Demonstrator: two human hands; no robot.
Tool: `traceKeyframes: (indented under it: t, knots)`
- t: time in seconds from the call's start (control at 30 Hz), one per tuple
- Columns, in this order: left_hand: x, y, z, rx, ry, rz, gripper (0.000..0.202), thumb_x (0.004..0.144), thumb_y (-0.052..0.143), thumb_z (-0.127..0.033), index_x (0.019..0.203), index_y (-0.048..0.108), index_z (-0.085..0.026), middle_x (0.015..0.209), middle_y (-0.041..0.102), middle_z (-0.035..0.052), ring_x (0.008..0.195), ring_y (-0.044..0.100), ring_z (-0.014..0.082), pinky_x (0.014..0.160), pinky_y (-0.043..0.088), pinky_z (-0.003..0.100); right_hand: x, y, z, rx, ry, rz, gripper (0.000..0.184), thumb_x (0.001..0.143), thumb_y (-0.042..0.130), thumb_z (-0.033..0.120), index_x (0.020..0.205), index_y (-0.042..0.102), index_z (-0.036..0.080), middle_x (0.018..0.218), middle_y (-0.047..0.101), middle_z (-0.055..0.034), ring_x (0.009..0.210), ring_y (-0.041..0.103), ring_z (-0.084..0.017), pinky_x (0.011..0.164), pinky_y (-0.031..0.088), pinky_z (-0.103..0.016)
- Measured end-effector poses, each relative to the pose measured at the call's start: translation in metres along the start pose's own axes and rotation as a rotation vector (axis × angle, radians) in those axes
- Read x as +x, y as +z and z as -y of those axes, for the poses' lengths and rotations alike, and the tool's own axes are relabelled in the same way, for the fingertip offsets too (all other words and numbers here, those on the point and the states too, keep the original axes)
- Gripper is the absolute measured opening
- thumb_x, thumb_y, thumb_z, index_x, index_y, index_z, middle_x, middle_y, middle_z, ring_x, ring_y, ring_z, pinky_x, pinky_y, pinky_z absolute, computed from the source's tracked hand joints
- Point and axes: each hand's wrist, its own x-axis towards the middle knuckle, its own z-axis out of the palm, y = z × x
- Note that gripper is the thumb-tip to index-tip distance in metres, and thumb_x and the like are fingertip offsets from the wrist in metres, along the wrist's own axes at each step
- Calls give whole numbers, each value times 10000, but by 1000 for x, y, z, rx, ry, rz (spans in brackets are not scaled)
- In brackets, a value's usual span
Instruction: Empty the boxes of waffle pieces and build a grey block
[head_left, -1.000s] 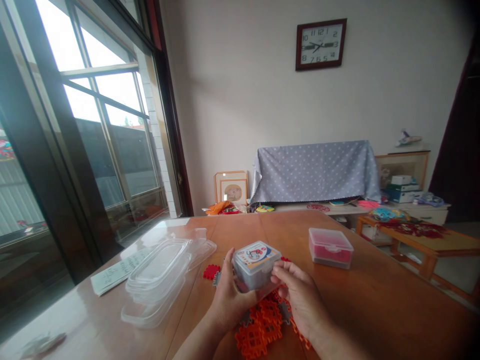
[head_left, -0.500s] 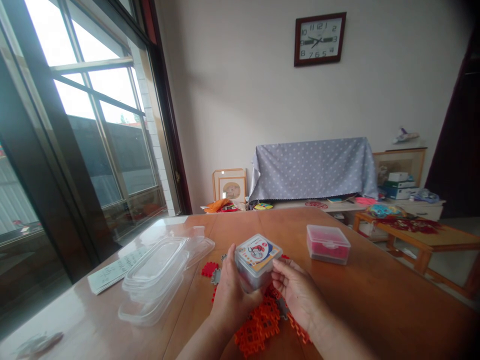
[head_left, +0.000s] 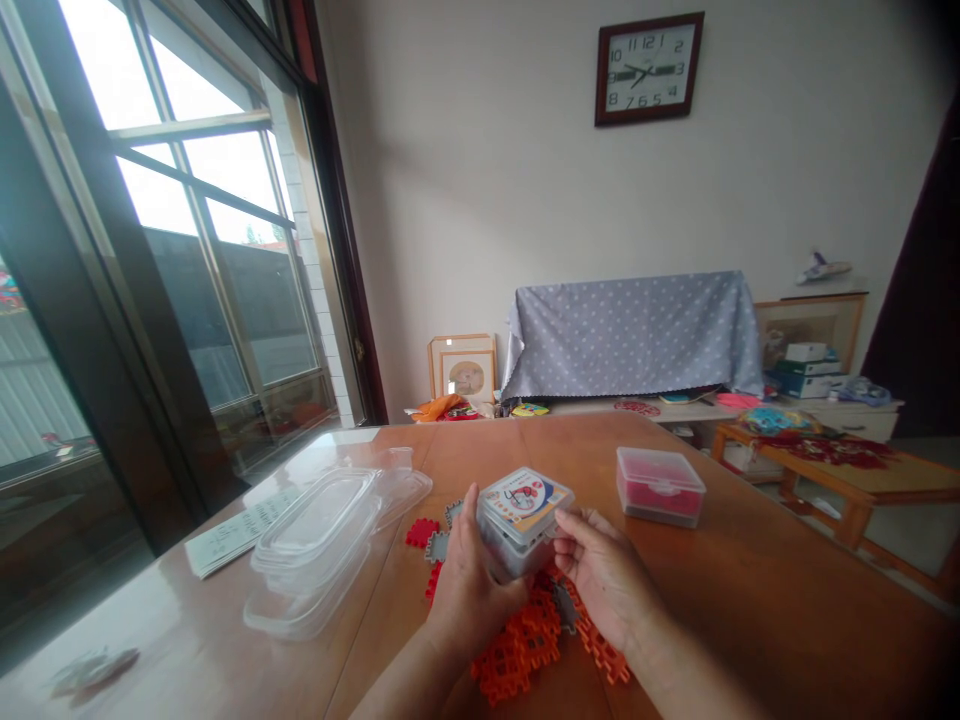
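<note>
Clear plastic box with a printed lid (head_left: pixel 523 505), and we hold it near orange notched plastic pieces (head_left: pixel 517 652): left hand (head_left: pixel 469 585), fingers gripping its side; right hand (head_left: pixel 604 568), fingers pinching its corner!

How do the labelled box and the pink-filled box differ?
The labelled box is held tilted in the left hand, while the pink-filled box sits flat on the table. The labelled box has a printed picture on top; the pink-filled box's top looks plain. Both look like translucent plastic boxes.
</note>
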Motion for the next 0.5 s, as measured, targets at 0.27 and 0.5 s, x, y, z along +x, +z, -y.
traceKeyframes:
  t: [0.27,0.5]
  knots:
    - [3,-4,19,137,110,-26,1150,712,740,-193,1620,34,-193,1534,390,204,1429,387,361,1159,360,552,15,-8,3,124,71,32,265,696,889,204,884,704,179,736,663,16,585,544,-73,515,488,-174]
    - [6,-9,21,104,71,9,1132,673,766,-156,1606,126,-217,1621,272,194,1525,239,357,1223,269,555,25,-11,-6,187,169,48,210,761,856,195,870,677,178,679,605,30,536,503,-70,445,460,-180]
